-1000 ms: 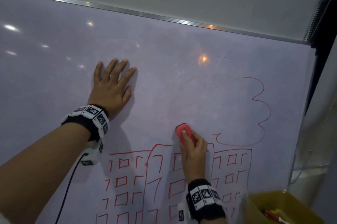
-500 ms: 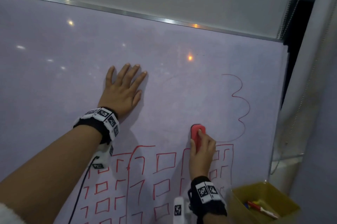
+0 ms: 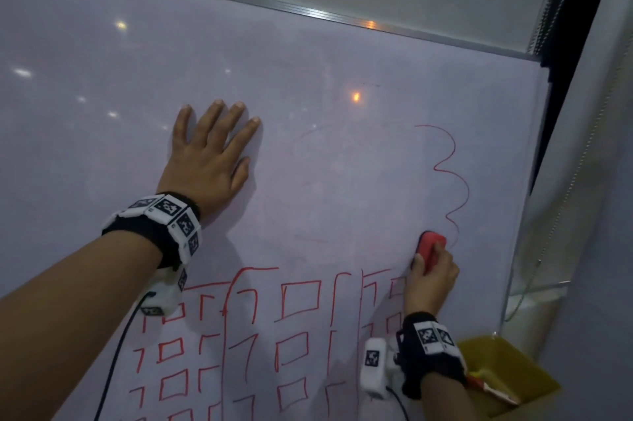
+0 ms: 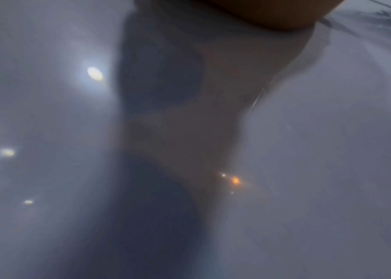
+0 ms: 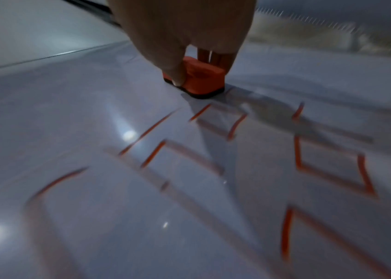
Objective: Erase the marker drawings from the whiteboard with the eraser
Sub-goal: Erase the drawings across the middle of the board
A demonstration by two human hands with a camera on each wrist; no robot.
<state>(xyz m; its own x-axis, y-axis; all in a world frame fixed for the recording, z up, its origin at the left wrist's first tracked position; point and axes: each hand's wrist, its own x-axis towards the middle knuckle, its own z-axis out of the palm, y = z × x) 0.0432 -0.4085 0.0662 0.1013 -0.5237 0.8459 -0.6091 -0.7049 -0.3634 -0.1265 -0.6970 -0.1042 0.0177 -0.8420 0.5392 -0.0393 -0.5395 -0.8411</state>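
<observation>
Eraser on whiteboard, lower right
Right hand pinched red eraser against whiteboard beside red scalloped line; left hand lay flat, fingers spread.

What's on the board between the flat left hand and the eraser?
Head view: between left hand and eraser lies wiped whiteboard with only faint red traces.

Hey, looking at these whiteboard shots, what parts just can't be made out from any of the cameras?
- Head view: the lower rows of the red buildings drawing run off the bottom edge.
- Head view: the contents of the yellow box are cut by the right wrist and too small to name.
- Head view: the eraser is part covered by the right hand.
- Left wrist view: blurred; only the heel of the left hand shows, fingers out of frame.
</observation>
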